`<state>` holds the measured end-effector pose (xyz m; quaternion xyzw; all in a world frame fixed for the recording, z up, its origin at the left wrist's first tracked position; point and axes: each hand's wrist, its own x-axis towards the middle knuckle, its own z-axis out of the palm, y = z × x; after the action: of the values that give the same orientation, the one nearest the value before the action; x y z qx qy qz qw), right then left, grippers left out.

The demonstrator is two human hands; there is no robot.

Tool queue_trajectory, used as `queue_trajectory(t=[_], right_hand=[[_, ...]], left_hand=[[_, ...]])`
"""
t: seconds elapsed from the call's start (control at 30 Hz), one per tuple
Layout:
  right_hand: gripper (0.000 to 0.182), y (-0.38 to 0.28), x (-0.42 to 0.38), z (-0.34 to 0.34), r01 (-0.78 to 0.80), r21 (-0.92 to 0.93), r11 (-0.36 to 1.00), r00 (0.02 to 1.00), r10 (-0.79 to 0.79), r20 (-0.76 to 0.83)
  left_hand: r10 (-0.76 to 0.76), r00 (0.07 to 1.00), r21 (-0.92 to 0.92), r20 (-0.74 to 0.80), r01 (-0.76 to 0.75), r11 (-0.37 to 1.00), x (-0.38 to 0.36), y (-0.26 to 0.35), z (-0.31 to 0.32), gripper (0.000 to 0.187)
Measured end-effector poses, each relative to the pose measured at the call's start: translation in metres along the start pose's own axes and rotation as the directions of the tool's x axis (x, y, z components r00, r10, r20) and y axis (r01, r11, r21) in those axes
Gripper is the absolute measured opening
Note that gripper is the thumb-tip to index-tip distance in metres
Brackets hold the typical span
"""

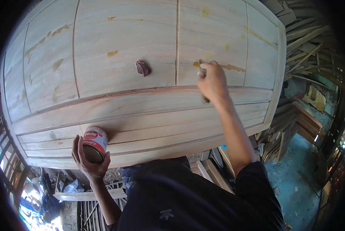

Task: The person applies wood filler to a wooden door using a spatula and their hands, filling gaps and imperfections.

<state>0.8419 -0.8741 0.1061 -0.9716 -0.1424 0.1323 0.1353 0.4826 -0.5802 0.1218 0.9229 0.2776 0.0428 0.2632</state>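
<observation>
My left hand (91,164) is wrapped round a red and white labelled can (96,139) at the near left edge of a pale wooden panel (130,34). The can's dark round end faces me; its contents cannot be made out. Over the right part of the panel, my right hand (213,80) grips a putty knife (204,96), its handle end sticking out below the fist. The tip of the tool is at a brown filler streak (234,68) on the wood. A crumpled purple-brown piece of sandpaper (142,68) lies on the panel between the hands.
More filler patches (60,30) mark the left side of the panel. Stacked wood offcuts (307,34) lie beyond its right edge, above a bluish floor (291,173). A slatted wooden frame (99,208) and a plastic bag (73,186) are at the lower left.
</observation>
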Motion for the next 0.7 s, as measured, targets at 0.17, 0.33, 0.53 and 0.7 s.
queue_trajectory(t=[0.17, 0.33, 0.53, 0.7], right_hand=[[0.025, -0.021, -0.008, -0.032, 0.027, -0.023, 0.999, 0.944, -0.018, 0.33], [0.013, -0.021, -0.021, 0.008, 0.136, 0.115, 0.984, 0.989, -0.141, 0.034], [0.017, -0.018, -0.002, -0.005, 0.053, -0.002, 0.999, 0.998, -0.053, 0.043], [0.023, -0.035, -0.022, -0.012, 0.096, 0.036, 0.995, 0.945, -0.103, 0.312]], left_hand=[[0.005, 1.0, 0.017, 0.002, -0.005, 1.0, 0.001, -0.001, 0.0, 0.095], [0.004, 1.0, 0.015, 0.0, -0.004, 1.0, 0.001, -0.003, 0.0, 0.095], [-0.008, 1.0, 0.008, -0.012, 0.008, 1.0, 0.0, -0.003, 0.003, 0.094], [0.011, 1.0, 0.024, -0.008, -0.011, 1.0, 0.001, -0.003, 0.0, 0.094]])
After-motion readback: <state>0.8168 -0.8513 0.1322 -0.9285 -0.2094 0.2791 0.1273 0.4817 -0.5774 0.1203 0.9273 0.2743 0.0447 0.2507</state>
